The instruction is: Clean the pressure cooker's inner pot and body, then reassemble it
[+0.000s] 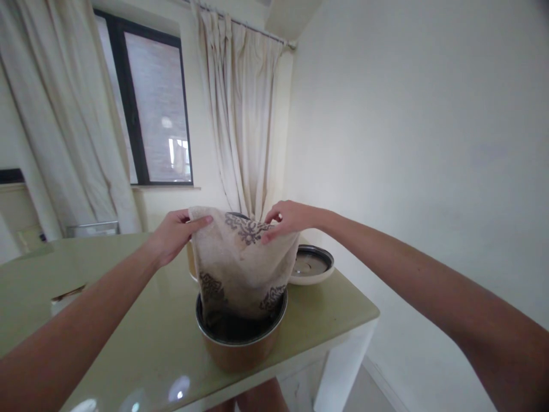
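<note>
Across the pale green worktop (137,326), a light cloth (244,266) (dark floral patches show on it) hangs near the front edge, its lower part inside a brown pot (240,356). Toward the right edge sits a shallow round dish (315,277) with a dark rim. The left hand (174,232) pinches the cloth's upper left corner, grip closed; the right hand (289,218) grips its upper edge, thumb in front.
</note>
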Tool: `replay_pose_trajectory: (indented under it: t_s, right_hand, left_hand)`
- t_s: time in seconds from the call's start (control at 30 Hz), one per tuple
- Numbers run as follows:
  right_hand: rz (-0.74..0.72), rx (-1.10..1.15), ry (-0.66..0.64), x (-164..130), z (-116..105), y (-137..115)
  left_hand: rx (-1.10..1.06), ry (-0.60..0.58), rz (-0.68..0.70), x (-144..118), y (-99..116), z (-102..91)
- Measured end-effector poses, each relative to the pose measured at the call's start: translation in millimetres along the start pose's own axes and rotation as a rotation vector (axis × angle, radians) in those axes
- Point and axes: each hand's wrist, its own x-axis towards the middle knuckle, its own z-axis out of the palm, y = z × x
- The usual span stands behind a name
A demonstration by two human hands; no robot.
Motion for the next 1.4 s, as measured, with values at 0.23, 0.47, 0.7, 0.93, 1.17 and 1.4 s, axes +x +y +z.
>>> replay_pose_trajectory:
  t_s: [0.23, 0.47, 0.7, 0.93, 1.17, 1.4]
  right_hand:
    - [-0.138, -0.056, -0.098, -30, -5, 12]
    - [-0.075, -0.083, -0.483, -102, 40, -3]
    - [-0.146, -0.243, -0.35, -107, 160, -36]
    - [-0.107, -0.463, -0.398, -96, 215, -35]
    - [-0.285, -0.421, -0.506, -101, 174, -4]
    - [-0.041, -0.436, -0.443, -108, 209, -46]
  left_hand:
    - [0.039, 0.029, 0.09, -25, 11, -30.6]
    - [0.462, -0.774, -0.244, -98, -4, -54.8]
    - [0.563, -0.566, 0.008, -129, -61, -20.1]
    - [0.988, -0.452, 0.394, -136, -107, -0.3]
    - [1.092, -0.546, 0.552, -122, -117, -24.1]
    - [1.118, -0.243, 0.747, -146, -142, 8.6]
